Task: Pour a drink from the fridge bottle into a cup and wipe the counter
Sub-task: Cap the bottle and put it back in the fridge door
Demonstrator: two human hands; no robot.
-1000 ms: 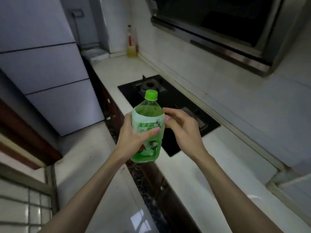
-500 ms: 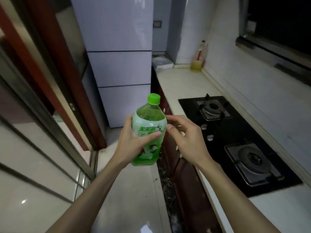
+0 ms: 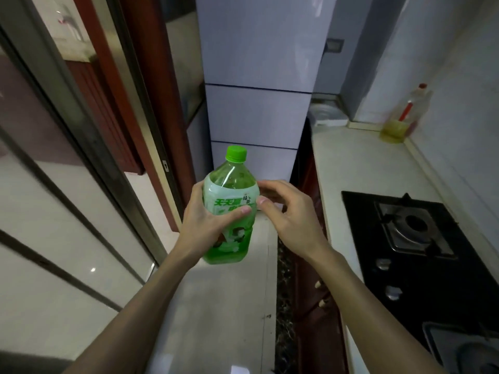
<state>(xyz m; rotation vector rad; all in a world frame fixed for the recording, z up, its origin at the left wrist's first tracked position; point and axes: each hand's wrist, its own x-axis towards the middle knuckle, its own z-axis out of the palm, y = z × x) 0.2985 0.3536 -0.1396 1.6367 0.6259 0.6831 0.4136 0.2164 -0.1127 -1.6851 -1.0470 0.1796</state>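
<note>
From the head camera, looking down the narrow kitchen, the person's left hand (image 3: 209, 220) is wrapped around the middle of a green-tinted clear plastic drink bottle (image 3: 229, 209), thumb lying across its white and green label, holding it upright in the air over the pale floor tiles. Its bright green screw cap (image 3: 236, 153) is on. The right hand (image 3: 289, 211) sits just beside the bottle on its right, fingers curled and spread loosely, grasping nothing; the thumb tip is right at the label's edge, though I cannot tell whether it actually touches. Straight ahead stands the tall white fridge (image 3: 256, 85), all doors shut. To the right runs the cream stone counter (image 3: 359, 163), with a black glass gas hob (image 3: 410, 238) set into it and two round metal knobs near its front edge. At the counter's far corner, against the white tiled wall, stands a clear plastic jug of yellow oil with a red handle (image 3: 402, 117). On the left is a dark red wooden door frame (image 3: 151, 103) beside sliding glass panels.
</note>
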